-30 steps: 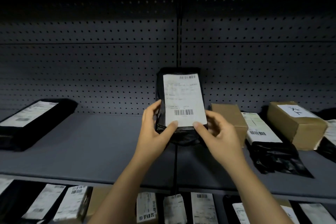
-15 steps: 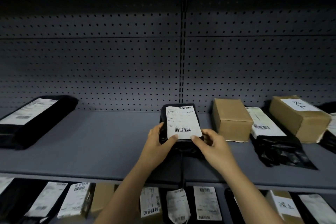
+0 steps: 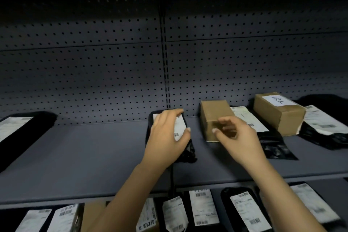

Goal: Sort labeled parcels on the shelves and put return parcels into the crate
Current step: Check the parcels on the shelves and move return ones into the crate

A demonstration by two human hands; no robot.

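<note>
- Dim storeroom, a grey pegboard back wall (image 3: pixel 84 81) and a long grey shelf (image 3: pixel 84 156) running across the view.
- The left hand (image 3: pixel 165 137) lies on top of the black parcel (image 3: pixel 188 150): fingers spread across its white label (image 3: pixel 179 128), thumb out at the label's right edge, nothing curled around it.
- That parcel lies flat near the shelf's back edge, right by the centre upright, with its crumpled black end pointing towards the front edge.
- The right hand (image 3: pixel 237 137) hovers just beside it, off the parcel, fingers loosely bent and holding nothing.
- It sits in front of a plain cardboard box (image 3: pixel 214 111); whether it touches the box, I cannot tell.
- Just right of that box lies a black bag (image 3: pixel 273 147) with a barcode label, its glossy end towards the front edge.
- Next along is a second cardboard box (image 3: pixel 278 115) with a handwritten white sticker on top.
- At the shelf's right end, another labelled black parcel (image 3: pixel 323 124).
- Well apart at the left end, a long black parcel (image 3: pixel 24 132) lies at an angle, label up.
- On the lower shelf, a row of labelled parcels (image 3: pixel 203 205), barcodes showing.
</note>
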